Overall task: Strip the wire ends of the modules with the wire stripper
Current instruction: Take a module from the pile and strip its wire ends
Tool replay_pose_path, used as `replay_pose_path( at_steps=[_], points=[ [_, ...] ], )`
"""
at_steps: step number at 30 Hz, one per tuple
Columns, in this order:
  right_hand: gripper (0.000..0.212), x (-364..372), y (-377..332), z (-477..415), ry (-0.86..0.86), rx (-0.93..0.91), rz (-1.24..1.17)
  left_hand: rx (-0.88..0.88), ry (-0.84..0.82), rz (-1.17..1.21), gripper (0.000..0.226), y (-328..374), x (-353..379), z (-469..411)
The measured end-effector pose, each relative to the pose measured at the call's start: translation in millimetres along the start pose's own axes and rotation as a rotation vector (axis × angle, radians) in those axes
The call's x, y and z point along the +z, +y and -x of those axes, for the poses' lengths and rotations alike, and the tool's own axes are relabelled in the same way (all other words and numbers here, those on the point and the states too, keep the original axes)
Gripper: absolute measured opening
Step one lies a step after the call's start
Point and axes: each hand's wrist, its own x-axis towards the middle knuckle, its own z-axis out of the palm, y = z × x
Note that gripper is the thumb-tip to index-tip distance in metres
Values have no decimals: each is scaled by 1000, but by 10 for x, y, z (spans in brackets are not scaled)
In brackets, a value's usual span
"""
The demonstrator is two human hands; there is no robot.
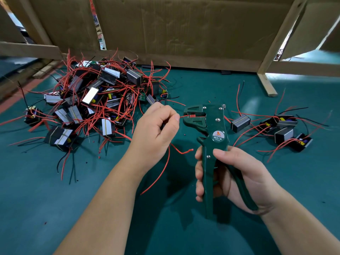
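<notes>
The red wire (pixel 182 116) is pinched between thumb and forefinger of the left hand (pixel 156 131). Its end is held in the jaws of the wire stripper (pixel 211 124), just right of that hand. The stripper's 2 handles are gripped by the right hand (pixel 231 179). A pile of modules (pixel 86 102) lies on the bench (pixel 46 208) beyond the left hand, and a smaller group of modules (pixel 283 129) beyond the right.

Bright, even overhead light is laying soft shadows on the green mat (pixel 36 199) at six o'clock. Daylight is blowing out at two o'clock; wide-angle distortion is bowing the wooden frame (pixel 276 45).
</notes>
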Motion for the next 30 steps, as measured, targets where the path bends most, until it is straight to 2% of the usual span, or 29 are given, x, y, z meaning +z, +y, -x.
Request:
replay_pose_path(
  at_steps=[6, 11, 14, 16, 19, 25, 27, 30],
  points=[
    [31, 26, 19, 7, 104, 10, 53, -21, -11, 2, 26, 8, -15, 4],
    [37, 67, 64, -40, 302, 10, 133, 9, -40, -74, 27, -62, -15, 3],
    [42, 95, 91, -114, 376, 21, 57, -70, -154, -151, 32, -97, 56, 22],
    [43, 98, 83, -130, 337, 14, -101, -146, -172, -94, 30, -90, 84, 33],
    [44, 53, 26, -116, 243, -27, -288, -215, -106, 76, 26, -47, 61, 18],
    [56, 56, 37, -81, -81, 80, -342, -320, -135, 266, 27, 33, 128, 54],
    [57, 74, 64, -97, -84, 60, -343, -374, -127, 366, 26, 53, 171, 69],
    [66, 66, 61, -109, -7, -4, -332, -347, -14, 263, 22, 49, 187, 47]
  ],
)
